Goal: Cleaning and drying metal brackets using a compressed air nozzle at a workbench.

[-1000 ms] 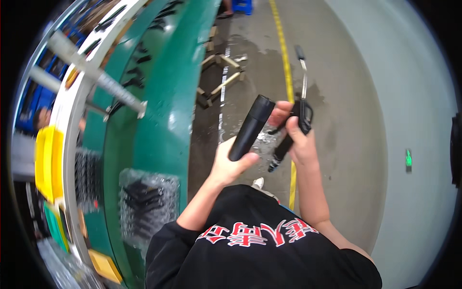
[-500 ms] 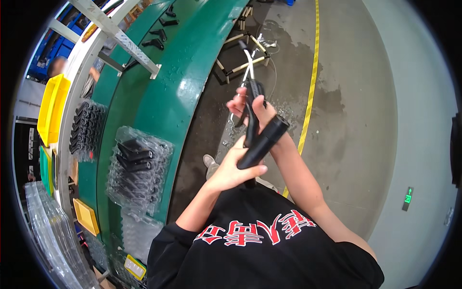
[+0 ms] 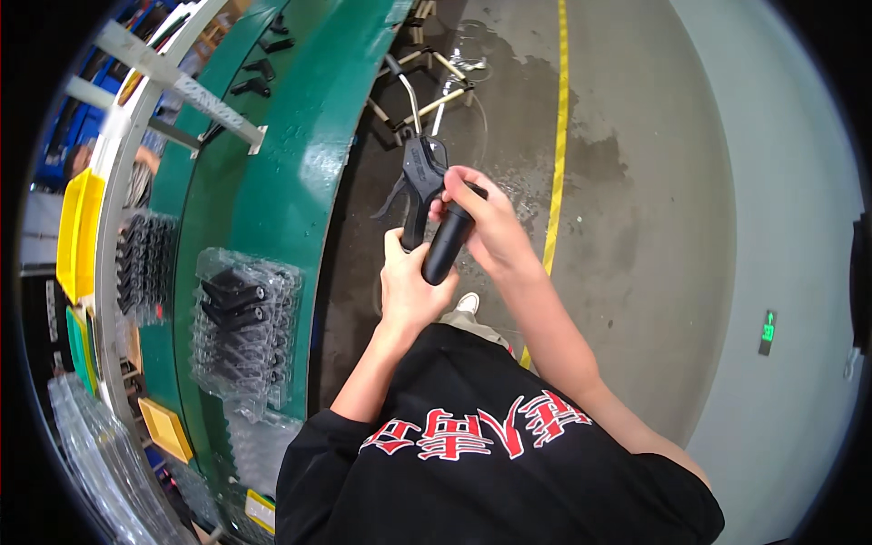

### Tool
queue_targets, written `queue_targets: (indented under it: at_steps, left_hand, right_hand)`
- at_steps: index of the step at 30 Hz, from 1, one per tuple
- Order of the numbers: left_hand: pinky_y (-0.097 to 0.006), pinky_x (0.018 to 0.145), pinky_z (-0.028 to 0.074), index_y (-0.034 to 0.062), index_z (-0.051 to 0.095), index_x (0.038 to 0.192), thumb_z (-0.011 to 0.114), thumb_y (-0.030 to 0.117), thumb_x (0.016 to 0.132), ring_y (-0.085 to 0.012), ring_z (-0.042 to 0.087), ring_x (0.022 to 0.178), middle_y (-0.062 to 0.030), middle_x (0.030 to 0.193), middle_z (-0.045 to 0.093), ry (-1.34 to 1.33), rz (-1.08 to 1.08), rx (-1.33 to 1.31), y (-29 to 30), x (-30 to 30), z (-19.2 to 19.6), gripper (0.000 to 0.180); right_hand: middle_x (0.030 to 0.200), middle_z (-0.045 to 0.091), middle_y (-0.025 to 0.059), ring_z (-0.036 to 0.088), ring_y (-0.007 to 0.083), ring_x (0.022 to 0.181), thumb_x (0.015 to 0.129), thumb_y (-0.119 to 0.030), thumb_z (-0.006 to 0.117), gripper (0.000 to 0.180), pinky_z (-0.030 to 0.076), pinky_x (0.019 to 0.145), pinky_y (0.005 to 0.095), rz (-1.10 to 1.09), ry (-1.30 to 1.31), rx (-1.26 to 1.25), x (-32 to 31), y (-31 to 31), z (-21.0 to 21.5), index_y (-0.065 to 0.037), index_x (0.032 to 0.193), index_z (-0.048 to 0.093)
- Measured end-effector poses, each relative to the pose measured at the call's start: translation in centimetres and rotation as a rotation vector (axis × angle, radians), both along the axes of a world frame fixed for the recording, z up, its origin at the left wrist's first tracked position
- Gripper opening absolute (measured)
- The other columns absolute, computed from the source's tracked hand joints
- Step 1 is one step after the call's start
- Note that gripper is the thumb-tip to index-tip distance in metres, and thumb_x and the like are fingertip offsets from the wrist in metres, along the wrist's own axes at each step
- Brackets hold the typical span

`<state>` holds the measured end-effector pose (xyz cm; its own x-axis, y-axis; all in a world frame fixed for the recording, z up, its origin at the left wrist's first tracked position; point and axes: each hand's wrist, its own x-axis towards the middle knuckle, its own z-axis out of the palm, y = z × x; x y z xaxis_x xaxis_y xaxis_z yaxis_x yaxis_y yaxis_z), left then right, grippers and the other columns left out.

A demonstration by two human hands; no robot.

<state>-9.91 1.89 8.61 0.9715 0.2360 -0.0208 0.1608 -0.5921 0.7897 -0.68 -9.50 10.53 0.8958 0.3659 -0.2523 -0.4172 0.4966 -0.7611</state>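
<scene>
A black trigger spray gun point(image 3: 422, 168) stands upright before me, its bent silver tube pointing away and ending in a dark tip. My left hand point(image 3: 409, 289) is closed round the lower end of its handle. The trigger sticks out on the left, with no finger on it. Beside the handle is a thick black cylinder point(image 3: 445, 250); its lower end rests against my left hand. My right hand point(image 3: 493, 225) has its thumb and fingers closed round the cylinder's upper end. Whether gun and cylinder are joined is hidden by my hands.
On my left runs a long green table point(image 3: 295, 163), carrying clear plastic trays point(image 3: 245, 341) of black handle parts and several loose ones. Wooden-coloured frames point(image 3: 436, 104) stand on the wet floor ahead. A yellow floor line point(image 3: 556, 173) and a grey wall point(image 3: 727, 182) lie to the right.
The gun and both hands have shifted left in view. The cylinder has swung more upright, and my right hand has moved from beside the gun onto the cylinder's upper end.
</scene>
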Motion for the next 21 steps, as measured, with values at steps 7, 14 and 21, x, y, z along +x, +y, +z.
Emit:
queue_targets:
  at_steps: [7, 14, 21]
  left_hand:
    - [-0.036, 0.07, 0.048, -0.002, 0.068, 0.078, 0.08, 0.026, 0.07, -0.0292, 0.056, 0.08, -0.0189, 0.105, 0.052, -0.321, 0.005, -0.168, 1.6, -0.3, -2.3, 0.032]
    - [-0.033, 0.067, 0.046, -0.0023, 0.067, 0.074, 0.08, 0.033, 0.072, -0.0269, 0.055, 0.078, -0.018, 0.102, 0.054, -0.476, -0.142, -0.245, 3.9, 0.5, -1.6, 0.038]
    - [-0.032, 0.065, 0.043, -0.002, 0.066, 0.072, 0.077, 0.034, 0.075, -0.0246, 0.053, 0.077, -0.0156, 0.099, 0.054, -0.011, -0.257, -1.091, 4.9, 0.3, 2.0, 0.038]
  right_hand:
    - [0.073, 0.052, 0.0002, 0.053, 0.0114, 0.065, 0.093, -0.025, 0.07, 0.022, 0.047, 0.064, 0.0251, -0.268, 0.143, 0.236, -0.8, 1.6, 0.7, -0.01, 0.097, 0.055]
    - [0.063, 0.047, -0.0014, 0.05, 0.011, 0.06, 0.09, -0.015, 0.07, 0.016, 0.043, 0.059, 0.0256, -0.164, -0.021, 0.363, -1.3, 2.6, 2.5, -0.012, 0.087, 0.054]
    - [0.059, 0.044, -0.0037, 0.046, 0.0089, 0.058, 0.093, -0.014, 0.064, 0.013, 0.042, 0.059, 0.0245, 0.277, -0.423, 0.691, 0.9, 2.6, 4.5, -0.014, 0.087, 0.053]
